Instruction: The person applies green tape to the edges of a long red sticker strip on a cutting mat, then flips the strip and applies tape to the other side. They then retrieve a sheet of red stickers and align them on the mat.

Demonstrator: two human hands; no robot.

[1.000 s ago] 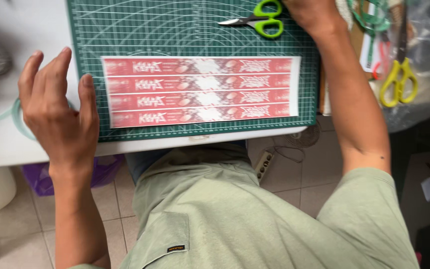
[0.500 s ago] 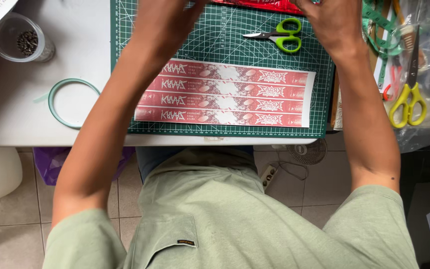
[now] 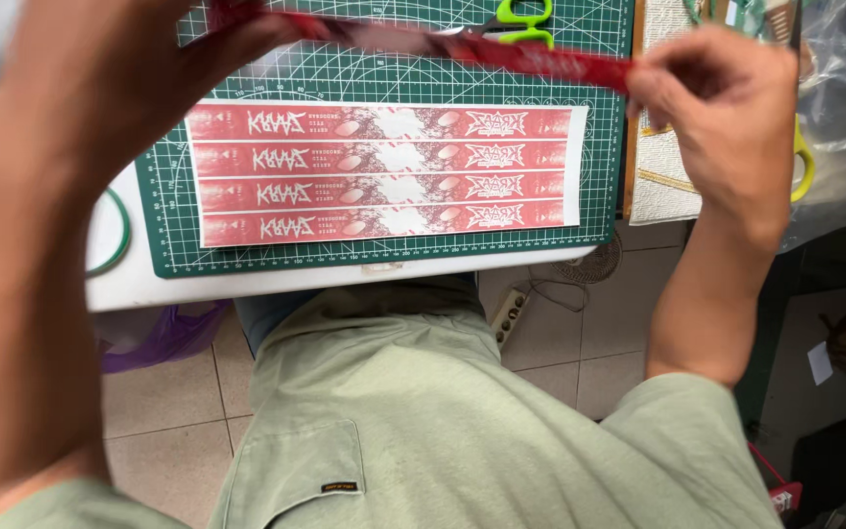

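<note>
Two hands are in view: the left hand (image 3: 100,108) and the right hand (image 3: 727,118). Between their fingers stretches one red paper strip (image 3: 462,44). Below the fingers lies one printed sheet (image 3: 384,174) made up of four red bands, on one green cutting mat (image 3: 384,83). One pair of green-handled scissors (image 3: 516,18) lies just beyond the strip. One green ring (image 3: 121,230) sits below the left hand.
</note>
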